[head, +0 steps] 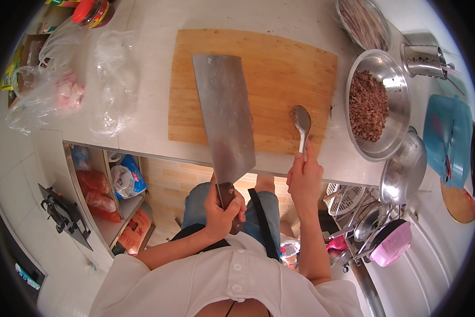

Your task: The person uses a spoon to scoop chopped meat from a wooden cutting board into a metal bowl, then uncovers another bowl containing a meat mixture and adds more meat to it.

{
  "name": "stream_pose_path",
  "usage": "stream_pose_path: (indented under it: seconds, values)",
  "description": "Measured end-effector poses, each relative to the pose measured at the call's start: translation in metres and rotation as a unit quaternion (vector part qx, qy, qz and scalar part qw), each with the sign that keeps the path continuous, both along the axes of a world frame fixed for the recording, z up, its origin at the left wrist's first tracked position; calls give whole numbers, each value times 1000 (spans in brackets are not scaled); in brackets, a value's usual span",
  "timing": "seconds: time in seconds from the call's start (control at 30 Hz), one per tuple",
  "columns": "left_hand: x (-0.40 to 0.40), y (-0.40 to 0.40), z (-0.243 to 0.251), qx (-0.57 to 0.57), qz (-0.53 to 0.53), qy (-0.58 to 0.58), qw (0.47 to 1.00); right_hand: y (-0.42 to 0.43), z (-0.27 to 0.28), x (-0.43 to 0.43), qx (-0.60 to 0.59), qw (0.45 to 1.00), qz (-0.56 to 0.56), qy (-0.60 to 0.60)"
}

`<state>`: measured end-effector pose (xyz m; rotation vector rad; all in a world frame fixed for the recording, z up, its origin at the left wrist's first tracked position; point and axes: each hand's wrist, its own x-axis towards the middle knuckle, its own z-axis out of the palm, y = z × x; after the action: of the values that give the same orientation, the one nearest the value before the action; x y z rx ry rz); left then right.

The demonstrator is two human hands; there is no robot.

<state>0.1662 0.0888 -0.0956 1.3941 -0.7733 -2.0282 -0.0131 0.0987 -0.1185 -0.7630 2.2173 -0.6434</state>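
Note:
My left hand (pixel 224 210) grips the dark wooden handle of a broad cleaver (pixel 227 119). Its blade points away from me, over the left part of a wooden cutting board (pixel 277 71). In my right hand (pixel 305 178) is a metal spoon (pixel 301 119), the index finger stretched along its handle. The spoon's bowl is above the board's right side and has bits of residue on it. To the right of the board, a steel bowl (pixel 398 115) holds minced reddish-brown meat (pixel 366 105).
At left lie clear plastic bags (pixel 112 83), one with pale pink meat (pixel 70 90), and a red-lidded jar (pixel 94 12). A perforated steel colander (pixel 404 166), a utensil holder (pixel 423 59) and a blue plastic container (pixel 447 138) stand right. Below the counter edge are open shelves (pixel 104 166) and a pot rack (pixel 356 222).

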Motion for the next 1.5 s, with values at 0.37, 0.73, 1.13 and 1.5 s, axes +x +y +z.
stream_pose_path:
  seconds: [0.37, 0.73, 1.13, 1.5]
  values:
    - [-50, 15, -13, 5, -6, 62, 998, 17, 7, -41, -7, 984, -77, -161]
    - [-79, -1, 41, 56, 0, 217, 975, 25, 93, -121, -66, 979, -48, -188]
    - [-157, -28, 62, 41, -115, 193, 973, 67, 63, -198, -219, 974, 18, 58]
    - [-143, -48, 73, 148, -81, 285, 944, 75, 52, -237, -259, 956, 71, 119]
